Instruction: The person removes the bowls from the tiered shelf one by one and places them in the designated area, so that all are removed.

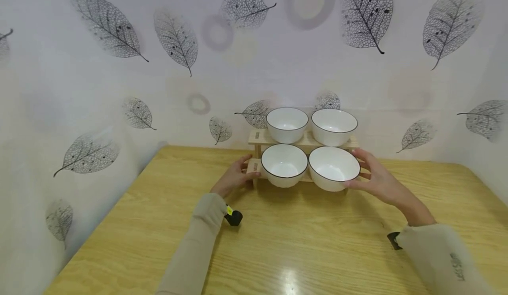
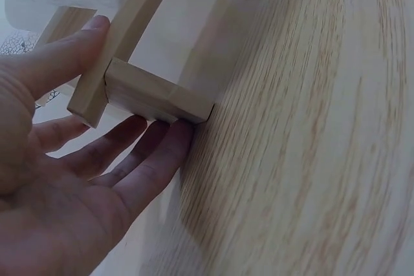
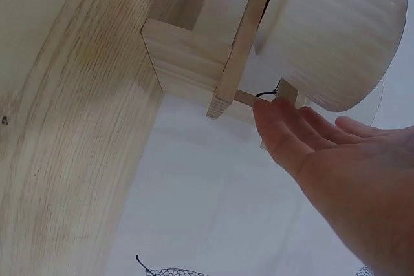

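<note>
A two-tier wooden rack (image 1: 255, 167) stands near the wall with two white, dark-rimmed bowls on each tier. At its left end, my left hand (image 1: 233, 178) grips the lower tier. The left wrist view shows the thumb over the shelf and the fingers against the wooden leg (image 2: 145, 88). My right hand (image 1: 379, 182) holds the right side of the front right bowl (image 1: 331, 167), thumb toward its front and fingers farther back. In the right wrist view the fingers lie close under that bowl (image 3: 336, 30); the thumb is hidden there.
The front left bowl (image 1: 283, 165) sits beside the held one. Behind are the back left bowl (image 1: 286, 123) and back right bowl (image 1: 334, 126). Underneath is a wood-grain table (image 1: 278, 242); a leaf-patterned wall (image 1: 238, 74) rises right behind the rack.
</note>
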`<action>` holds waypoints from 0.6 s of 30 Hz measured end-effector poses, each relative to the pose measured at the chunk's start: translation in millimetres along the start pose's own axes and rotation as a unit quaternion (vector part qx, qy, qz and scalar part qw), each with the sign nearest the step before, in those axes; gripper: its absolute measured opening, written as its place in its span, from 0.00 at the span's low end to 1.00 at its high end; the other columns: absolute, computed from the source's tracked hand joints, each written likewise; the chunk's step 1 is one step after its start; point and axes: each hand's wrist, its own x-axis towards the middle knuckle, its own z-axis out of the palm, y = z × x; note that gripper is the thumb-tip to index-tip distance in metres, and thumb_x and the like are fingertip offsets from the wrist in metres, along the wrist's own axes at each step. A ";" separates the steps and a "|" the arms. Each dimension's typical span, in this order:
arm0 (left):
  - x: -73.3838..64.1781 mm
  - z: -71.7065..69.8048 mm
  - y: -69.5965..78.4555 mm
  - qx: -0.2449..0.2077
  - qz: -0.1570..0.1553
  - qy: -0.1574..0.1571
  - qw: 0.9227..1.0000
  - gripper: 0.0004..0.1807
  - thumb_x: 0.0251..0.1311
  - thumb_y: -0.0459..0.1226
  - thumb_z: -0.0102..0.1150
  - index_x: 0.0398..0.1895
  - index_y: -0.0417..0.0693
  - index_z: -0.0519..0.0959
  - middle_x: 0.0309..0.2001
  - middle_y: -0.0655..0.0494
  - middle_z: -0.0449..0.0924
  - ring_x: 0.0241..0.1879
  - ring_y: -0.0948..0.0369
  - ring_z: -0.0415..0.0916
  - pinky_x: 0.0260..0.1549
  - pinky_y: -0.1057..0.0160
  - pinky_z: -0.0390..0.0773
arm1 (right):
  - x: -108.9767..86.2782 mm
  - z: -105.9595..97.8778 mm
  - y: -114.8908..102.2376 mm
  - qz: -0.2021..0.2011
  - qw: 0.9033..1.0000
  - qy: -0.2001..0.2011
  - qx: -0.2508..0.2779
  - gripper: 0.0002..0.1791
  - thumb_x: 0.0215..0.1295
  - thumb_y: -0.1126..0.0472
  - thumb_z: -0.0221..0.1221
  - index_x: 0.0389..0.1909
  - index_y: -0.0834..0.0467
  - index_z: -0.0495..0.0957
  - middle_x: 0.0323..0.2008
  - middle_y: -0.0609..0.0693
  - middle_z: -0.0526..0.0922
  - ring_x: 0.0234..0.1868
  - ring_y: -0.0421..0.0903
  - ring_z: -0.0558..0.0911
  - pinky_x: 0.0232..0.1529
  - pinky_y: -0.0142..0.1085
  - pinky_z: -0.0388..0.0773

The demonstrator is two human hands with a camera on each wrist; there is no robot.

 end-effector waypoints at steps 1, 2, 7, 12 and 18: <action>-0.1 -0.2 -0.3 -0.002 -0.001 0.000 1.000 0.43 0.66 0.32 0.65 0.79 0.38 0.53 0.66 0.29 0.68 0.60 0.40 0.73 0.59 0.47 0.76 | 0.6 0.9 0.1 0.002 1.000 -0.001 0.003 0.56 0.60 0.70 0.69 0.76 0.75 0.37 0.74 0.77 0.46 0.70 0.78 0.54 0.64 0.70 0.60; -0.5 -0.2 0.1 -0.003 -0.003 0.000 1.000 0.43 0.66 0.32 0.65 0.79 0.38 0.53 0.66 0.29 0.68 0.60 0.41 0.73 0.59 0.47 0.76 | 1.1 1.7 0.3 0.002 1.000 0.000 0.004 0.57 0.60 0.70 0.69 0.76 0.75 0.36 0.74 0.77 0.45 0.70 0.78 0.54 0.64 0.70 0.60; -0.7 0.9 1.2 0.000 -0.006 0.003 1.000 0.43 0.67 0.32 0.65 0.79 0.39 0.53 0.66 0.29 0.67 0.61 0.40 0.73 0.60 0.47 0.75 | 3.3 3.7 0.5 0.005 1.000 -0.001 0.013 0.59 0.59 0.70 0.70 0.76 0.74 0.36 0.74 0.77 0.45 0.71 0.77 0.53 0.64 0.70 0.59; -0.6 1.5 1.0 0.005 -0.003 -0.002 1.000 0.42 0.67 0.32 0.64 0.79 0.38 0.53 0.67 0.29 0.66 0.61 0.40 0.72 0.60 0.47 0.76 | 5.2 6.1 1.6 0.003 1.000 0.000 0.011 0.58 0.58 0.68 0.71 0.77 0.73 0.38 0.73 0.75 0.49 0.71 0.75 0.54 0.64 0.72 0.58; -1.5 2.0 3.3 0.003 -0.014 -0.001 1.000 0.41 0.67 0.31 0.64 0.79 0.39 0.54 0.67 0.29 0.66 0.61 0.40 0.72 0.58 0.48 0.77 | 7.1 9.8 2.9 -0.016 1.000 0.000 0.022 0.53 0.59 0.69 0.71 0.76 0.71 0.46 0.69 0.71 0.58 0.67 0.67 0.63 0.66 0.49 0.70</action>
